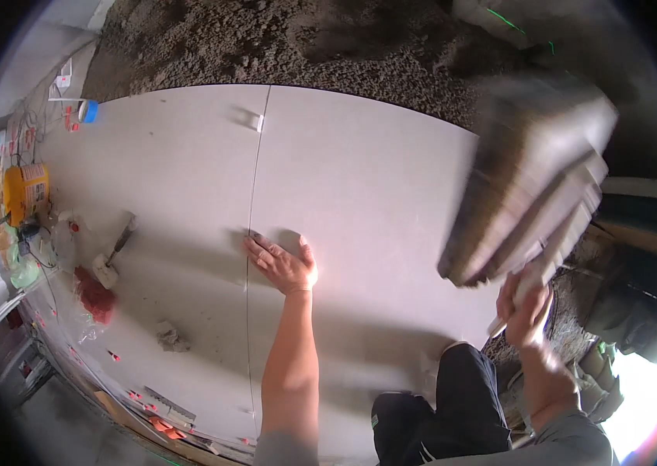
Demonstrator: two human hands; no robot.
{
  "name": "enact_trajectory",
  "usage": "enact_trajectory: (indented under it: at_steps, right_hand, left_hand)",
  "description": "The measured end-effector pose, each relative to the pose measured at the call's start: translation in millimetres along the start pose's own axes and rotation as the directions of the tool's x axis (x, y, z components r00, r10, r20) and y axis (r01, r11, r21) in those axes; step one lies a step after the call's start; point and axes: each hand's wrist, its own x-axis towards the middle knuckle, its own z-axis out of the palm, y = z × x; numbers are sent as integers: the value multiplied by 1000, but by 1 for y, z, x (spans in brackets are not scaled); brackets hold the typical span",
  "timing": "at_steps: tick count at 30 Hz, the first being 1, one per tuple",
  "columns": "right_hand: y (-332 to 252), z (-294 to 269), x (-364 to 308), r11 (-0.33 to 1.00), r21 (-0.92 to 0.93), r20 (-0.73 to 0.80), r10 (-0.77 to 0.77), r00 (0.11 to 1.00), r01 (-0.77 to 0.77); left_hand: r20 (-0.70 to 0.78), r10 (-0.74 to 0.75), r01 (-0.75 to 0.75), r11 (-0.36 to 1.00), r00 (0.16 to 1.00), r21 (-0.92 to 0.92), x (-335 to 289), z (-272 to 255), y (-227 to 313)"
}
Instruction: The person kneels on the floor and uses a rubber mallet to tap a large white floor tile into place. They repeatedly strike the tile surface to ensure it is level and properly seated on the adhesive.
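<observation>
My left hand (285,268) lies on a large pale floor tile (375,186), palm down with fingers apart. Its fingertips reach the thin seam between that tile and the pale tile (165,171) on the left. Off to the right, my right hand (528,307) is closed round the handle of a broad, block-like tool (534,179). The tool is raised over the tile's right side and smeared by motion, so its exact kind is unclear. A small white clip (260,123) stands at the seam farther out.
Rough dark mortar (266,43) borders the tiles' far edge. At left are a white-headed mallet (106,270), a red crumpled bag (94,295), a yellow bucket (25,194) and a blue tape roll (88,112). A crumpled scrap (171,336) lies nearer. My dark-trousered knees (460,396) are at the lower right.
</observation>
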Motion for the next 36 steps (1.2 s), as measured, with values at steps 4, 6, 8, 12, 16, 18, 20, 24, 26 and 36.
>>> enact_trajectory:
  at_steps: [4,6,8,12,16,18,20,24,26,36]
  right_hand:
    - [97,55,24,772,-510,-109,378,919,-378]
    - [122,90,79,700,-634,30,448,893,-330]
    - [101,102,122,671,-574,120,636,762,-469]
    - [-5,54,95,896,-396,242,312,919,-200]
    - [16,28,30,926,-362,62,138,989,-106]
    - [82,56,42,682,-720,76,268,961,-133]
    - [133,85,72,604,-794,189,352,917,-68]
    - [97,95,113,733,-671,323,421,848,-109]
    - [21,65,111,872,-488,480,285,830,-17]
    - [77,77,45,760,-637,96,246,965,-130]
  left_hand:
    - [29,-39,39,999,999,16,2,-7,7]
    - [20,-49,48,998,999,38,3,-10,10]
    - [-33,-6,5,1000,999,-31,3,-11,10]
    - [-39,-7,6,999,999,-32,3,-9,7]
    - [-62,7,-7,1000,998,-3,0,-2,1]
    - [-26,0,0,1000,1000,6,-2,-1,0]
    - [-42,28,-29,1000,999,-11,-2,-2,0]
    - [-117,78,-82,996,990,-27,-4,-6,-2]
    - [-101,69,-72,997,992,-26,-3,-5,-2]
    - [-54,-21,18,999,998,-51,1,-4,0]
